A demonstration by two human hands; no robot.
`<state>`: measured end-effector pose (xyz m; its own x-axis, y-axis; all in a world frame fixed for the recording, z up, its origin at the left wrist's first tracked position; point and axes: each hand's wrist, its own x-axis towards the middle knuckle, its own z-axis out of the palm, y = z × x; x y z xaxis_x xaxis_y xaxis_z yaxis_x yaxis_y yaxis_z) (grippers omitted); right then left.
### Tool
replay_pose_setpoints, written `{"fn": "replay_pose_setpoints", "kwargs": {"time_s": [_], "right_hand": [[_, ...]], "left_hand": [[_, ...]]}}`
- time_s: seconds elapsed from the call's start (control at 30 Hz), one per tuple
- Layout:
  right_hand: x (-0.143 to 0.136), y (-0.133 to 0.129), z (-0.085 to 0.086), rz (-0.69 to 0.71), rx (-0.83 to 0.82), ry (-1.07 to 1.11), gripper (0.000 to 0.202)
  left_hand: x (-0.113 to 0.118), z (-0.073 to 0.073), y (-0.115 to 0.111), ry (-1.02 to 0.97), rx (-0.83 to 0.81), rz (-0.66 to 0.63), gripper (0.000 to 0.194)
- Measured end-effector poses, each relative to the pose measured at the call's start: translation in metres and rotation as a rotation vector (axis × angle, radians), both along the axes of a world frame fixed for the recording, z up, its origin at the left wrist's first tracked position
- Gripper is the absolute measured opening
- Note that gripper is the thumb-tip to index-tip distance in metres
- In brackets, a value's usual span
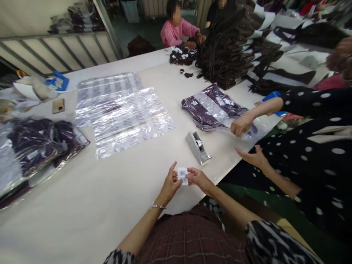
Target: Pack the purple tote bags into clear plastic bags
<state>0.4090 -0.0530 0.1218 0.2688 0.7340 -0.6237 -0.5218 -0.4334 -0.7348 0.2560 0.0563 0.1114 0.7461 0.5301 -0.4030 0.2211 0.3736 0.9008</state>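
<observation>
Both my hands meet over the near part of the table around a small white barcode label (pixel 182 171), perhaps a stack or roll of such labels. My left hand (pixel 169 185) grips it from the left, index finger raised. From the other side, the fingers of my right hand (pixel 200 180) pinch its edge. Just beyond my hands stands a grey tape dispenser (pixel 195 146). Farther off lies a dark purple garment in a clear plastic bag (pixel 211 106), with a co-worker's hand on its near end.
Flat clear plastic bags (pixel 129 117) cover the middle left of the white table (pixel 118 198). Packed dark garments (pixel 41 146) lie at the left, near a phone (pixel 58 106). A tall pile of dark garments (pixel 228 44) rises at the back. A co-worker in dotted clothes (pixel 316 165) stands close right.
</observation>
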Motion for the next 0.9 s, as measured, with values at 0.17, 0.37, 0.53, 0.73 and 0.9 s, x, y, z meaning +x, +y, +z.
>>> {"fn": "replay_pose_setpoints", "kwargs": {"time_s": [0.17, 0.37, 0.53, 0.73, 0.9], "right_hand": [[0.0, 0.003, 0.008, 0.005, 0.047, -0.025, 0.052], [0.001, 0.004, 0.009, 0.065, 0.058, -0.139, 0.039], [0.0, 0.003, 0.006, 0.0, 0.063, -0.326, 0.048], [0.006, 0.001, 0.018, -0.021, 0.281, -1.07, 0.039], [0.004, -0.001, 0.014, 0.296, 0.347, -1.129, 0.026]], "left_hand": [[0.002, 0.002, 0.002, 0.019, 0.004, 0.001, 0.09], [0.003, 0.008, 0.004, 0.052, 0.143, 0.001, 0.08], [0.001, 0.014, 0.003, 0.072, 0.2, 0.007, 0.073], [0.002, 0.018, 0.004, 0.089, 0.267, 0.015, 0.071], [0.005, 0.027, 0.004, 0.042, 0.299, 0.033, 0.063]]}}
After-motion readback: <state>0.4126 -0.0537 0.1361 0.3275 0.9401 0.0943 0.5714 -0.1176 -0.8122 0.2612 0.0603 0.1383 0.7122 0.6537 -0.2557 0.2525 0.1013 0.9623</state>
